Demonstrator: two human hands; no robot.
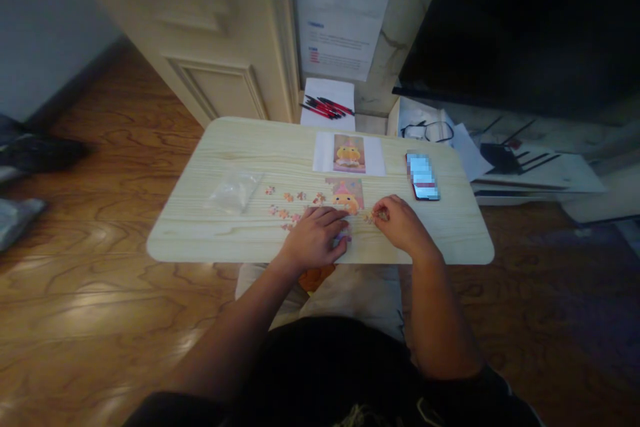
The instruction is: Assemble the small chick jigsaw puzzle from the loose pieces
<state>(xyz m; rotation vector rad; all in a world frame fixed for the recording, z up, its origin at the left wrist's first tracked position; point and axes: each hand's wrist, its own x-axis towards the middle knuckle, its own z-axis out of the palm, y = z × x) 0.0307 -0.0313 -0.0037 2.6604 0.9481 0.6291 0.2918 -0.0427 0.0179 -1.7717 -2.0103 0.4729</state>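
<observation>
The table [275, 153] bears puzzle pieces [289, 197], bag [234, 191], printout [350, 153], phone [423, 177].

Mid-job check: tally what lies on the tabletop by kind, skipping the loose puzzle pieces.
Partly assembled puzzle: 1
White sheet bearing a picture: 1
Clear plastic bag: 1
Phone: 1
Total: 4

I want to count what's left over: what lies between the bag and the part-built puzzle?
In the head view, loose pieces lie between the bag and the part-built puzzle; the left hand partly hides the nearer stretch.
</observation>
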